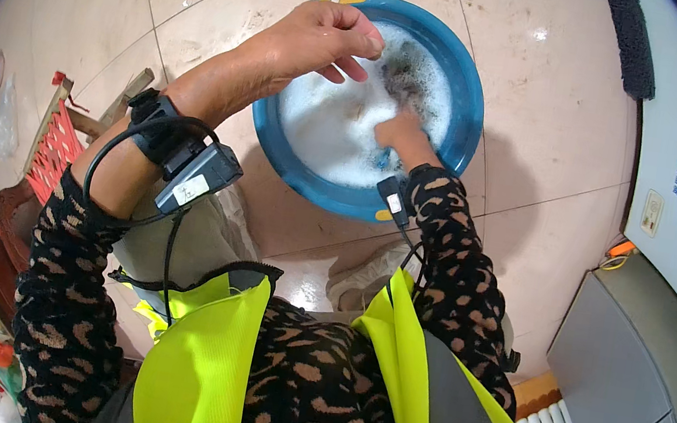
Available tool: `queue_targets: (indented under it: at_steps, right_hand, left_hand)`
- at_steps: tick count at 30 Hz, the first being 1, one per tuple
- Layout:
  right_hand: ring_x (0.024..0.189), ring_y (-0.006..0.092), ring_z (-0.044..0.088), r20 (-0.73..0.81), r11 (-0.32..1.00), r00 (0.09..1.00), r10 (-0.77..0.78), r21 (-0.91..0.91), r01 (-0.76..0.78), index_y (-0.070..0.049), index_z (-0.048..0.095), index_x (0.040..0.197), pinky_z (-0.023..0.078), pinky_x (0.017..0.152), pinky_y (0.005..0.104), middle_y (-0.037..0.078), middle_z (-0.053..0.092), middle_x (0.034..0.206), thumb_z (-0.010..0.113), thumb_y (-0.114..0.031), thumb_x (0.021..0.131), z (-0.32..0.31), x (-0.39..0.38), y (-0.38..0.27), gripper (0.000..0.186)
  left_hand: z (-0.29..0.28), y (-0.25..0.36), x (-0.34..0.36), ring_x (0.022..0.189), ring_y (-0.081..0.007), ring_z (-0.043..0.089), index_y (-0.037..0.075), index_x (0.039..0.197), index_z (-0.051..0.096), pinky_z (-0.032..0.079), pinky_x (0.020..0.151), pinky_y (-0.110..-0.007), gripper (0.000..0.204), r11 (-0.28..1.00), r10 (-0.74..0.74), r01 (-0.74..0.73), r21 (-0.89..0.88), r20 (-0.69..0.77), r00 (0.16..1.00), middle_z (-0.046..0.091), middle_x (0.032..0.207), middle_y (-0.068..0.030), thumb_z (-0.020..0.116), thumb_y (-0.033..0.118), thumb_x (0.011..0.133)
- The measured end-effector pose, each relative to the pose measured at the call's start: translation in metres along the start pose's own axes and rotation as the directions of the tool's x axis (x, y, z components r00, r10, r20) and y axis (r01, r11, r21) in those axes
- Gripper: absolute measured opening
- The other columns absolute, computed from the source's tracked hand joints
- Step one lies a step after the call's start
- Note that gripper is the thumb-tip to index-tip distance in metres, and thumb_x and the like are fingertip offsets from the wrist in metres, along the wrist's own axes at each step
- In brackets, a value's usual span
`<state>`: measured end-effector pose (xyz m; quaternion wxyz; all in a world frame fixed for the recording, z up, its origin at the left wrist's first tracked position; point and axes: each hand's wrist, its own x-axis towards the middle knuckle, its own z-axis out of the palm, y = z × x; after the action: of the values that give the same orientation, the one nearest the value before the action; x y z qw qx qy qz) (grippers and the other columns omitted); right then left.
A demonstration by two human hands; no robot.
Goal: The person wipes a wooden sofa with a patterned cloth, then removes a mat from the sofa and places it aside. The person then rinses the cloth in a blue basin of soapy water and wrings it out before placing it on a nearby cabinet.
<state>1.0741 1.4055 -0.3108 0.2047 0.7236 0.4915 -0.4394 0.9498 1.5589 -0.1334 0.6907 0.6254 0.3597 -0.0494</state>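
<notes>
Blue basin (467,112): dark, indistinct contents (405,71) held amid foam (323,138); left hand (335,38) half-curled above, seemingly empty; right hand (405,138) partly submerged, grip cannot be told; contents best kneaded low, splashes avoided

I see a neon-yellow vest (194,366) with grey panels (462,408) over a black, tan-spotted top (304,374). Beige trousers (164,248). Left: black strap (155,128), grey module (207,177), black cable (96,155). Right cuff (430,178): 1 small black dongle (389,188), white label (395,204).
</notes>
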Motion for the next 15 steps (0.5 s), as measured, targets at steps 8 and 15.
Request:
queue_targets:
  at_steps: [8, 15]
  right_hand:
    - [0.103, 0.0366, 0.06, -0.655, 0.949, 0.727, -0.208, 0.045, 0.312, -0.007, 0.066, 0.096, 0.046, 0.094, 0.043, 0.019, 0.064, 0.108, 0.049, -0.012, 0.083, -0.031, -0.033, 0.003, 0.022]
    - [0.111, 0.0379, 0.057, -0.75, 0.849, 0.661, -0.023, 0.335, 0.409, -0.002, 0.05, 0.13, 0.045, 0.097, 0.04, 0.024, 0.062, 0.116, 0.056, -0.017, 0.085, -0.066, -0.058, 0.026, 0.048]
  left_hand:
    - [-0.002, 0.002, -0.037, 0.085, -0.0139, 0.065, 0.008, 0.106, 0.063, 0.05, 0.075, -0.029, 0.026, 0.992, 0.124, -0.123, 0.016, -0.05, 0.991, 0.066, 0.102, -0.0041, 0.061, 0.029, 0.092]
    - [-0.004, 0.001, -0.054, 0.083, -0.0128, 0.065, 0.008, 0.105, 0.064, 0.05, 0.071, -0.026, 0.023, 0.982, 0.184, -0.181, 0.046, -0.076, 0.98, 0.066, 0.1, -0.0034, 0.06, 0.026, 0.092]
